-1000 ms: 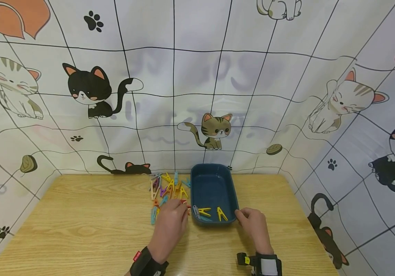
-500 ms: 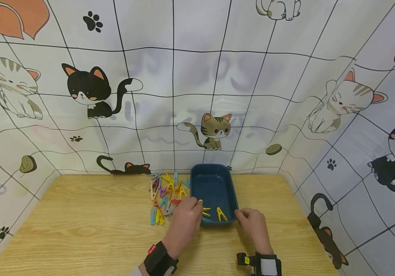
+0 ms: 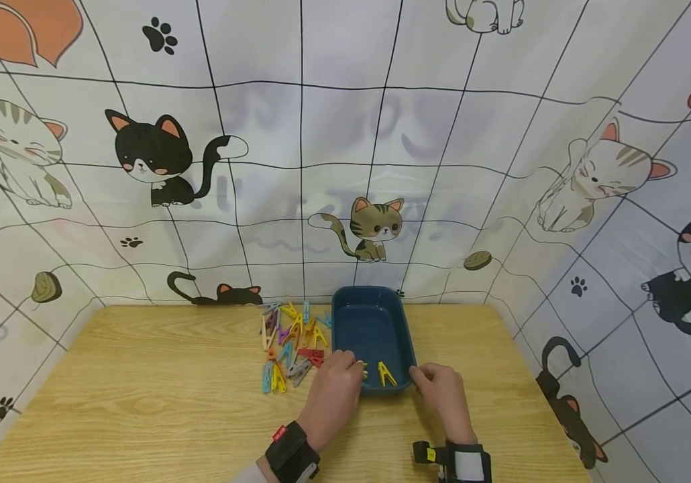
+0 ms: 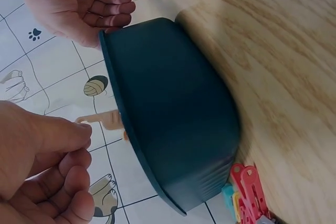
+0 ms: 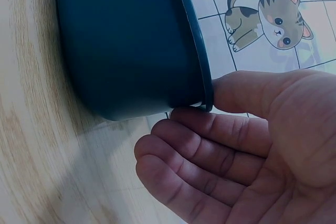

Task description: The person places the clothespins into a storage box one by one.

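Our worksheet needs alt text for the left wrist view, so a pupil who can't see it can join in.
A left hand pinches a tan clothespin, partly hidden behind the rim of a dark blue-green tray. A right hand holds the rim farther along. Beside the tray, a red clothespin and others sit on a wooden table.

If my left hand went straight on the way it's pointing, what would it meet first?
Probably the inside of the blue tray, the peach clip in your left hand leading. Depth is unclear, so the yellow clip lying there might come first.
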`<state>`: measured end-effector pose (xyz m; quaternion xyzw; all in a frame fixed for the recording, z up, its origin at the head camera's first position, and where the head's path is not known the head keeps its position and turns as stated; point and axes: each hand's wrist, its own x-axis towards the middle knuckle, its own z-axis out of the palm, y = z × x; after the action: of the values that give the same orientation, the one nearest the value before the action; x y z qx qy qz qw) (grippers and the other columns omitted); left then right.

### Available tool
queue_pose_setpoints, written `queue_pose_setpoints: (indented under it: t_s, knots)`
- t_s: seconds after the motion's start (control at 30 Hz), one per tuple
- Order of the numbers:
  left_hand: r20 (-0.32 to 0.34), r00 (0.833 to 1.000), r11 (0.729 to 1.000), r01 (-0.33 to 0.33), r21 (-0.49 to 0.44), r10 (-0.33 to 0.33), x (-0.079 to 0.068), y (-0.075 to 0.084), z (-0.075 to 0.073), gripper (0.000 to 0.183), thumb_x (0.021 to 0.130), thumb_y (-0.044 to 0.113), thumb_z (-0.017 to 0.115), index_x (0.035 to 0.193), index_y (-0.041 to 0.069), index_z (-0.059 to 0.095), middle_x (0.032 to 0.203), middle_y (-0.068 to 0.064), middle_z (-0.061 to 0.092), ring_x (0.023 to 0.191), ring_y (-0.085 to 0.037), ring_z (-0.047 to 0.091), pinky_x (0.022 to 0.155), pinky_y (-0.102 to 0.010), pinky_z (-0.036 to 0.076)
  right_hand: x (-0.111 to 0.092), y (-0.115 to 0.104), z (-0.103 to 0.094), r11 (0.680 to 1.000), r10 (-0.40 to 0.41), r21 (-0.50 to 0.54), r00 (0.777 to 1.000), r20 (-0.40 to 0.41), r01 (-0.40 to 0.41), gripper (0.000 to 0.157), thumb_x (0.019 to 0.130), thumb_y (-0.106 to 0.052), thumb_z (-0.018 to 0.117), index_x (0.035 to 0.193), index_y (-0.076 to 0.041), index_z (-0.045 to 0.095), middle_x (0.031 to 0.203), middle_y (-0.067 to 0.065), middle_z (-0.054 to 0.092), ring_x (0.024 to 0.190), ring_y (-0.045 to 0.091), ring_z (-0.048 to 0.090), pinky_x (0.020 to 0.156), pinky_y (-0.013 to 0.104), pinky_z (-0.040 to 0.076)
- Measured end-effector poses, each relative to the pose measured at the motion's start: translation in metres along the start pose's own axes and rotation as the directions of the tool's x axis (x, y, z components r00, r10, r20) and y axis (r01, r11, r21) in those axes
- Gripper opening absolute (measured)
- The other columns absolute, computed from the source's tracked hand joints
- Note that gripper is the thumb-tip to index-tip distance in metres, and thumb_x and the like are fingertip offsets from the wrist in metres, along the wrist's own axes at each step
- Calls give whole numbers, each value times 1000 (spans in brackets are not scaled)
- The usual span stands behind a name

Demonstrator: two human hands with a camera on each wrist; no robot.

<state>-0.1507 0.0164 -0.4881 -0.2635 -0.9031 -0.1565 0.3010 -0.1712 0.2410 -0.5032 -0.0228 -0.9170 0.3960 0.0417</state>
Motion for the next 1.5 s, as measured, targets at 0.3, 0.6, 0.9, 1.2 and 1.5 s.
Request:
queue_pose_setpoints:
  t_s: [0.3,0.6,0.9,1.2,1.5]
  knots:
    - [34,999,999,35,-9,-34,-3,-3,-3,13,87,4,81,76,8,73,73,2,46,66,-11,42,62,-22,38,1,0,1,1000,4,-1,1000,-2,-4,25,97,-15,69,74,-6,74,61,-2,62,55,12,48,54,27,38]
    - [19,989,987,148,-58,-147,-14,-14,-15,7,84,1,82,84,5,76,77,0,49,74,-15,53,66,-27,46,0,-1,0,1000,12,-5,1000,-8,-12,25,97,-16,68,75,-6,74,63,-1,63,56,12,48,53,27,38]
    - [-37,968,966,244,-85,-248,-29,-32,-22,8,84,-1,80,81,3,74,79,-2,53,74,-17,56,65,-30,49,-1,-2,-1,1000,8,-7,1000,-4,-8,25,97,-15,68,75,-5,73,62,-1,63,55,12,48,53,27,37]
    - [-19,940,940,339,-32,-340,-47,-57,-33,5,84,-1,81,85,1,77,80,-5,58,73,-19,58,64,-33,51,-2,-3,-2,1000,-1,-6,1000,-1,1,23,97,-14,68,77,-6,75,63,0,64,56,12,49,53,26,38]
    - [-47,917,918,397,1,-396,-63,-76,-36,9,79,-3,82,77,-2,73,77,-7,60,74,-24,62,64,-38,54,-2,-2,-1,1000,4,-9,1000,0,-4,24,97,-14,68,75,-6,74,62,0,63,57,12,49,53,26,37]
